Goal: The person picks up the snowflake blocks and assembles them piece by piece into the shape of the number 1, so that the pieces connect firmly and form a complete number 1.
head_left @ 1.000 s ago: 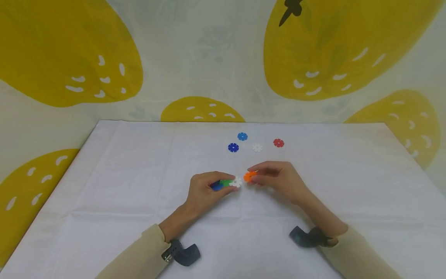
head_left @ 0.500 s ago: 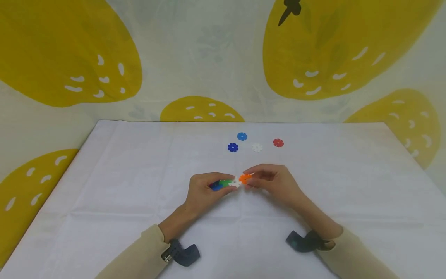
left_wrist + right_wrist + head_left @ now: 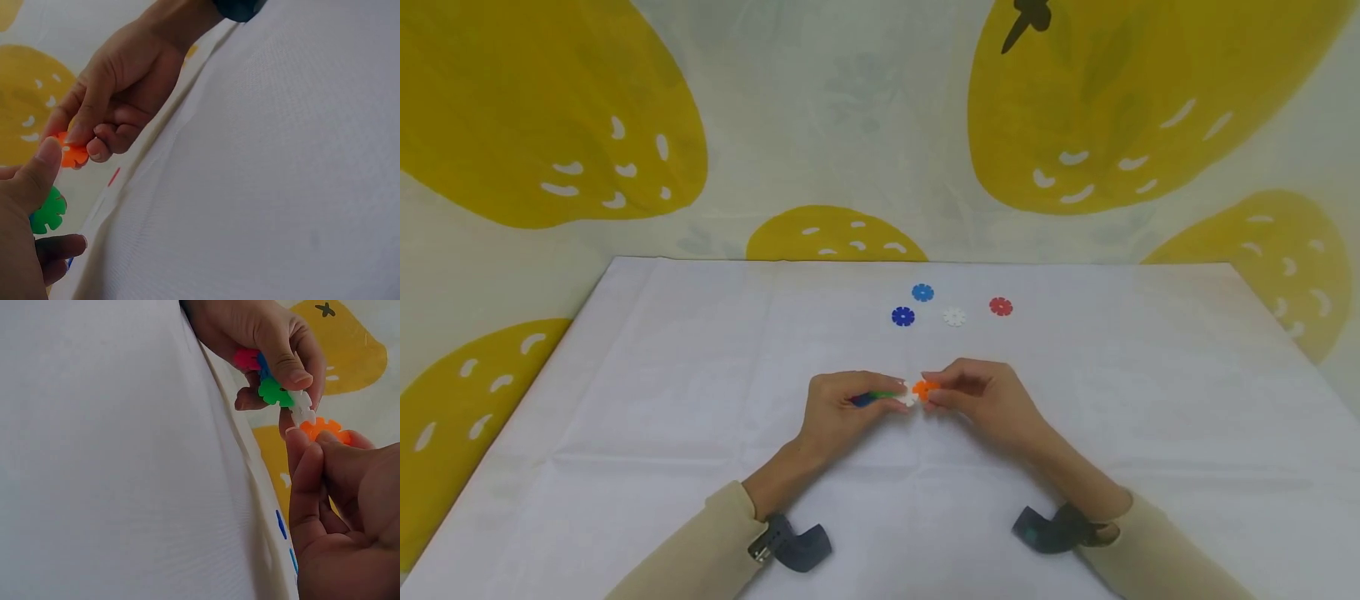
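My left hand (image 3: 842, 408) grips a short chain of notched plastic discs between thumb and fingers. In the right wrist view the chain shows a pink disc (image 3: 246, 359), a blue disc (image 3: 264, 366), a green disc (image 3: 274, 392) and a white disc (image 3: 302, 409) at its end. An orange notched disc (image 3: 923, 390) is pinched by my right hand (image 3: 988, 396). Its edge meets the white disc; whether the slots are interlocked I cannot tell. Fingers hide much of the chain in the head view.
Beyond the hands, a light blue disc (image 3: 922, 292), a dark blue disc (image 3: 903, 317), a white loose disc (image 3: 954, 317) and a red disc (image 3: 1001, 307) lie flat on the white-covered table (image 3: 662, 358). A patterned cloth (image 3: 865, 125) hangs behind the table.
My right hand has moved left and slightly down, bringing the orange disc from apart to against the white disc. The chain has turned a little in my left hand, which otherwise stays in place.
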The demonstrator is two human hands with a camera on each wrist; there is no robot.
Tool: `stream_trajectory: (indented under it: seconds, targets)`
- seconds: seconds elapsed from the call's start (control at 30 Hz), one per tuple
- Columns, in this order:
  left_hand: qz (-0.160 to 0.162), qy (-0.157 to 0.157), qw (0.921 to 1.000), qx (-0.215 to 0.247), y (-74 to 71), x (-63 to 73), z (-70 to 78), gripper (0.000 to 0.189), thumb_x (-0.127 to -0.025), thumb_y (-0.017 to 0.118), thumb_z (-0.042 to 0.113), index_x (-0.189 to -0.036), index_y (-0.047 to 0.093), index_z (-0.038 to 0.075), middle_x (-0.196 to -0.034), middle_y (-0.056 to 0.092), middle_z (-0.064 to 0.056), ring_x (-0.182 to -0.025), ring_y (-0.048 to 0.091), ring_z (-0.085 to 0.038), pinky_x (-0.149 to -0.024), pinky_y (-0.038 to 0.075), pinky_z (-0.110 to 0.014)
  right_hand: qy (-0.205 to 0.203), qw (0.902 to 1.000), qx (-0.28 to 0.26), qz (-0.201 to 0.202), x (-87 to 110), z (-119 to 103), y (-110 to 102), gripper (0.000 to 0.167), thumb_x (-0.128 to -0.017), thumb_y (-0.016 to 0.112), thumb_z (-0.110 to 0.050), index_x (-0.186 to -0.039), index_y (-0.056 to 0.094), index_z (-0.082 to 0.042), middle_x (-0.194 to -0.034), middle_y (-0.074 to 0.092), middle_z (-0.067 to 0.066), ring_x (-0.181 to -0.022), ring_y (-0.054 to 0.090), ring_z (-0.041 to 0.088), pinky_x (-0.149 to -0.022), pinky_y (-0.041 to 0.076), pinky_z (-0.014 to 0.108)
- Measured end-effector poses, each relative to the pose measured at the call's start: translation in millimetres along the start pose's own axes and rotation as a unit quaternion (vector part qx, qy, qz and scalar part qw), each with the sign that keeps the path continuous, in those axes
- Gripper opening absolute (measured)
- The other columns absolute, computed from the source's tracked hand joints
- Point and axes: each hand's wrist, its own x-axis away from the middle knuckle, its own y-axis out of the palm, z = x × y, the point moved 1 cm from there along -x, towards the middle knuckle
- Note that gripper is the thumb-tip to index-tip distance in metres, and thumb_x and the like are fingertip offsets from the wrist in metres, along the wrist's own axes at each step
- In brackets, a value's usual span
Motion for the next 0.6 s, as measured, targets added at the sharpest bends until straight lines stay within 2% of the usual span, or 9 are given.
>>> stream_trajectory:
  seconds: [0.13,0.2,0.43,0.6]
  targets:
    - [0.001,-0.018,0.9998,-0.002,-0.1,-3.8,12.4,0.020,-0.066,0.081,-0.009,-0.084,0.073,-0.007,-0.083,0.072,-0.016,-0.081,0.071,-0.024,-0.072,0.055,-0.030,-0.022,0.9997,-0.007,0.001,0.6,0.8,2.2,0.014,-0.085,0.072,-0.007,-0.098,0.073,-0.012,-0.087,0.071,0.002,-0.079,0.069,0.021,-0.075,0.054,0.030]
    - [0.002,-0.023,0.9997,-0.003,0.6,-3.7,13.5,0.019,-0.067,0.081,-0.008,-0.084,0.073,-0.006,-0.083,0.072,-0.015,-0.081,0.071,-0.023,-0.072,0.055,-0.030,-0.033,0.9994,-0.008,0.001,1.0,1.3,2.9,0.013,-0.085,0.072,-0.007,-0.097,0.073,-0.012,-0.086,0.071,0.002,-0.079,0.069,0.021,-0.075,0.054,0.030]
    - [0.001,-0.019,0.9997,-0.011,4.4,6.0,-7.0,0.018,-0.069,0.083,0.004,-0.085,0.076,0.000,-0.086,0.073,-0.009,-0.083,0.070,-0.018,-0.074,0.054,-0.028,-0.047,0.9988,-0.015,-0.004,1.7,2.6,5.5,0.011,-0.085,0.071,-0.005,-0.094,0.072,-0.011,-0.086,0.071,0.004,-0.079,0.069,0.021,-0.076,0.054,0.029]
    - [0.001,-0.020,0.9997,-0.010,5.0,7.9,-9.4,0.018,-0.072,0.083,0.008,-0.087,0.076,0.001,-0.087,0.073,-0.007,-0.084,0.070,-0.017,-0.074,0.054,-0.028,-0.056,0.9981,-0.024,-0.010,1.5,2.9,5.8,0.012,-0.085,0.070,-0.002,-0.095,0.071,-0.009,-0.085,0.071,0.005,-0.078,0.069,0.022,-0.075,0.054,0.029]
